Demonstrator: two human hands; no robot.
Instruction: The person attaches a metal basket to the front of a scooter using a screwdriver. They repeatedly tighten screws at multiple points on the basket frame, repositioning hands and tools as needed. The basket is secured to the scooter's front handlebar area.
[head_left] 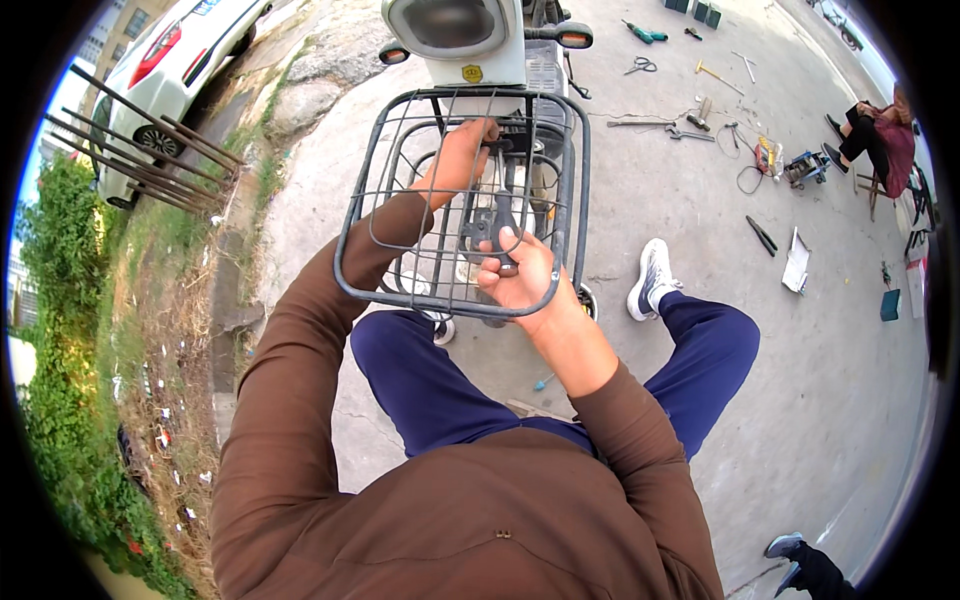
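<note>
Both hands are busy at the scooter's [508,62] wire basket [582,190]! The right hand [522,268] is wrapped round a dark-handled tool [505,215], pointing away from the body amid the basket's wires. The left hand [465,158] reaches to the far end, fingers by a black bracket [513,140]; whether they grip it, I can't tell. Tight quarters here, wires and rim close about both! Rightward, concrete [820,385] spreads wide past the pliers [761,236]. Up front, a small yellow badge [471,73], its print too small to read.
</note>
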